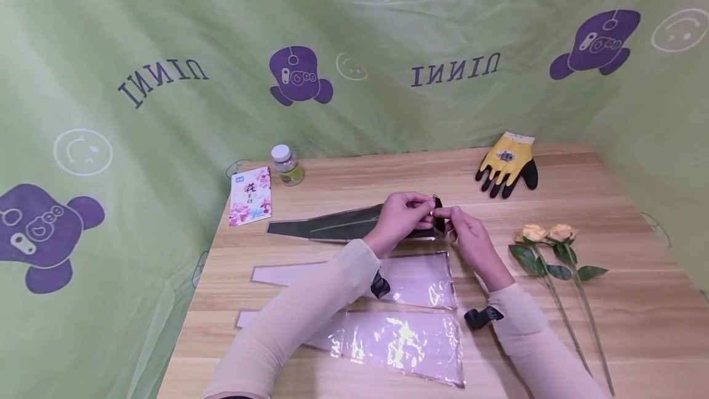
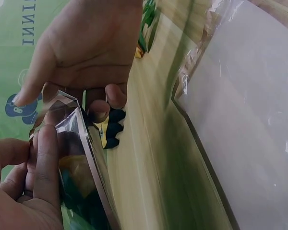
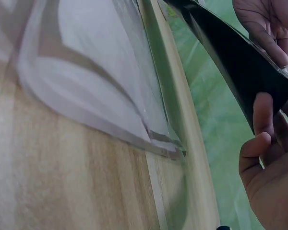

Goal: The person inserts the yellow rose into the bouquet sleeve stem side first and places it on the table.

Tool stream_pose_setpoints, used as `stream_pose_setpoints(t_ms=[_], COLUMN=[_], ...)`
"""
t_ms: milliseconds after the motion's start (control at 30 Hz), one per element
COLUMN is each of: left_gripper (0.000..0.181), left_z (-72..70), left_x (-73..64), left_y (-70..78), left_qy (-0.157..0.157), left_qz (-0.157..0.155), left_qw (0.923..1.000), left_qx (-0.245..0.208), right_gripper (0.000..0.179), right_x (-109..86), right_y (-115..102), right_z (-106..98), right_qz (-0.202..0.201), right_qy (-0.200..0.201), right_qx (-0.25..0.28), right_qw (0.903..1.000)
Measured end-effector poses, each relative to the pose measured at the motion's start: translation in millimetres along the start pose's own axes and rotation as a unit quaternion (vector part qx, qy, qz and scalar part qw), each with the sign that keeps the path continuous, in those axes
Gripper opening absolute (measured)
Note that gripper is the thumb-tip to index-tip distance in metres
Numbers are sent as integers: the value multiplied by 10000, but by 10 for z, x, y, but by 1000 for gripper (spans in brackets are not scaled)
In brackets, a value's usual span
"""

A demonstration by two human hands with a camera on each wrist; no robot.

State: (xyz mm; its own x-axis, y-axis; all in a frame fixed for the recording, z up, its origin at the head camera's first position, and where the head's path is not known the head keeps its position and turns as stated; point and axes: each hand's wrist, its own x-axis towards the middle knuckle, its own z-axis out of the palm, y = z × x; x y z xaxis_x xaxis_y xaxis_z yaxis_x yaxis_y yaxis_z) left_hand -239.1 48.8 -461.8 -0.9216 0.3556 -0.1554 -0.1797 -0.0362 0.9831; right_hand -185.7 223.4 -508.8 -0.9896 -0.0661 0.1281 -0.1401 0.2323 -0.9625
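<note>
A long tapered black flower sleeve (image 1: 343,223) of clear-edged film lies crosswise in front of me, its wide mouth at the right lifted off the table. My left hand (image 1: 407,214) pinches the film near that mouth, thumb and fingers on either side, as the left wrist view shows (image 2: 31,177). At the mouth's edge my right hand (image 1: 471,239) grips the film between its fingers; one finger lies across the black face in the right wrist view. Closer to me, two pale pink sleeves (image 1: 426,279) (image 1: 399,356) lie flat, one before the other.
Two peach roses (image 1: 547,234) with long stems lie at the right. A yellow and black glove (image 1: 506,162) rests at the back right. At the back left are a white-capped jar (image 1: 289,168) and a floral packet (image 1: 251,196). Green printed cloth (image 1: 376,122) hangs behind.
</note>
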Motion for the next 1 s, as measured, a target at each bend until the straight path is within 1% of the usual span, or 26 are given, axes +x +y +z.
stream_pose_setpoints(t_ms=[100, 200, 300, 367, 500, 567, 667, 767, 833, 900, 1000], left_gripper=[13, 13, 13, 12, 11, 11, 13, 13, 12, 11, 11], left_z=[-2, 2, 6, 5, -11, 1, 11, 12, 9, 11, 28], left_x=[-3, -7, -5, 3, 31, 60, 112, 160, 191, 221, 263], left_y=[0, -4, -13, -23, -38, -50, -72, -110, -144, -176, -215], left_qy=[1, -19, -8, 26, 81, 76, 82, 166, 228, 278, 315], left_qz=[-13, -63, -106, -101, -86, -59, 24, 83, 103, 87, 69], left_qw=[10000, 9999, 9999, 9999, 9999, 9999, 9999, 9997, 9996, 9995, 9995], left_qx=[-62, -125, -121, -107, -73, -101, -118, -159, -158, -140, -40], right_gripper=[62, 68, 70, 69, 69, 67, 55, 39, 31, 28, 26], right_x=[21, 49, 75, 88, 93, 76, 47, 21, 2, -18, -49], right_y=[5, 20, 35, 41, 50, 64, 95, 139, 164, 177, 163], right_z=[21, 56, 88, 97, 74, 22, -59, -127, -160, -185, -214], right_qz=[93, 199, 241, 269, 341, 308, 159, -61, -162, -148, -13], right_qy=[-220, -563, -799, -872, -825, -703, -490, -356, -296, -233, -145], right_qx=[75, 188, 289, 259, 273, 258, 116, -71, -171, -214, -324], right_qw=[9997, 9980, 9961, 9955, 9956, 9967, 9986, 9993, 9993, 9994, 9994])
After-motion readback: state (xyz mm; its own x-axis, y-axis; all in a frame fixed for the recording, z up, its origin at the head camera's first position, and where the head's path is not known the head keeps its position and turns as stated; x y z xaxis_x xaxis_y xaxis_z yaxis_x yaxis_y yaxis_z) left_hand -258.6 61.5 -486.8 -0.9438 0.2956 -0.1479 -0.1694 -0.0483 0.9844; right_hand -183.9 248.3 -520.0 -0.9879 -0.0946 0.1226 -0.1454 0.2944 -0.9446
